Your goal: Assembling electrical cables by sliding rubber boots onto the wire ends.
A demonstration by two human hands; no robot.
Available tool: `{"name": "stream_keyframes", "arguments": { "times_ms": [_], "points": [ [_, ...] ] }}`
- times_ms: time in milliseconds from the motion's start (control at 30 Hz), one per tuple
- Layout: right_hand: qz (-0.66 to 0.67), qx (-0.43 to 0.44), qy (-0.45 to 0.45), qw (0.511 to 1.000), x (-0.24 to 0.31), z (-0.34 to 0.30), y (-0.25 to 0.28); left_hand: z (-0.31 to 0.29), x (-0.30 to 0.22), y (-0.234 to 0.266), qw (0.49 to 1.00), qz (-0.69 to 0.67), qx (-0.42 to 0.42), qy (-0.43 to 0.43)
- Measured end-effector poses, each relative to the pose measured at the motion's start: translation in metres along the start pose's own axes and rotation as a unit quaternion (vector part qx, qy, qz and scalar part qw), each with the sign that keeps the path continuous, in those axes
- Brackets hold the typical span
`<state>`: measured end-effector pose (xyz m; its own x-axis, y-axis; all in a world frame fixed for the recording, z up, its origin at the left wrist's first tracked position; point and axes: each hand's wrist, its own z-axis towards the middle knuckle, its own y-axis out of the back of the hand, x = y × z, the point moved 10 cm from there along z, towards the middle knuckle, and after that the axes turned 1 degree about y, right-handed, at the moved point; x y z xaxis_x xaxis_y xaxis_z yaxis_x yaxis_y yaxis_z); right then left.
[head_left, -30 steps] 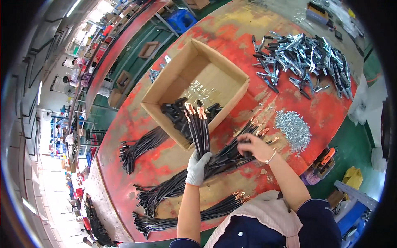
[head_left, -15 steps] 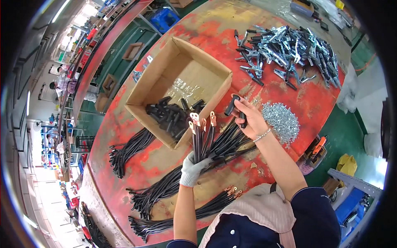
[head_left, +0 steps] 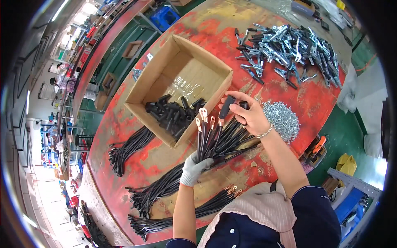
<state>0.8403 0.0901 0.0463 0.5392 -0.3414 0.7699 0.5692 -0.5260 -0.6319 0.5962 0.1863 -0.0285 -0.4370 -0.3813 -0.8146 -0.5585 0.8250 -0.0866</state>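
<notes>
My left hand [head_left: 193, 168], in a white glove, is closed round a bunch of black cables [head_left: 205, 142]. Several of their copper ring terminals [head_left: 203, 113] stick up above the fist. A black rubber sleeve [head_left: 226, 107] is pinched between the thumb and fingers of my bare right hand [head_left: 253, 117]. Its lower end meets the tip of one cable, where a bit of copper still shows just below. A second dark piece shows by the curled fingers of that hand. To the left, an open cardboard box [head_left: 175, 40] has many similar black sleeves [head_left: 171, 118] in it.
Metal spring clamps [head_left: 289, 51] lie heaped at the far right of the worn red table [head_left: 215, 31]. Small shiny metal parts [head_left: 281, 122] are piled right of my right hand. More cable bundles [head_left: 128, 151] rest on the left and near side [head_left: 194, 211].
My right hand has moved slightly left, bringing the sleeve onto a cable's end. The cable ends in my left hand have shifted a little to the right and up.
</notes>
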Motion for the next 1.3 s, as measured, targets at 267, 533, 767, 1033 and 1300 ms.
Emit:
{"name": "stream_keyframes", "arguments": {
  "times_ms": [267,533,767,1033,1300],
  "points": [
    [-0.199,-0.060,0.018,0.978,0.002,-0.012,0.017,0.004,-0.012,0.017,0.995,-0.025,-0.087,-0.048],
    [-0.325,0.091,0.042,0.940,-0.090,-0.053,-0.022,0.008,-0.007,0.017,0.992,-0.001,-0.092,-0.083],
    [-0.629,0.205,-0.168,0.731,-0.164,-0.087,0.007,0.003,-0.017,0.032,0.987,-0.029,-0.134,-0.086],
    [-0.108,-0.017,-0.021,0.994,-0.030,-0.021,0.023,0.000,-0.002,0.027,0.992,0.013,-0.094,-0.078],
    [0.230,-0.137,-0.017,0.963,-0.044,-0.010,0.043,-0.001,0.016,0.017,0.999,-0.010,-0.039,-0.031]
  ]
}}
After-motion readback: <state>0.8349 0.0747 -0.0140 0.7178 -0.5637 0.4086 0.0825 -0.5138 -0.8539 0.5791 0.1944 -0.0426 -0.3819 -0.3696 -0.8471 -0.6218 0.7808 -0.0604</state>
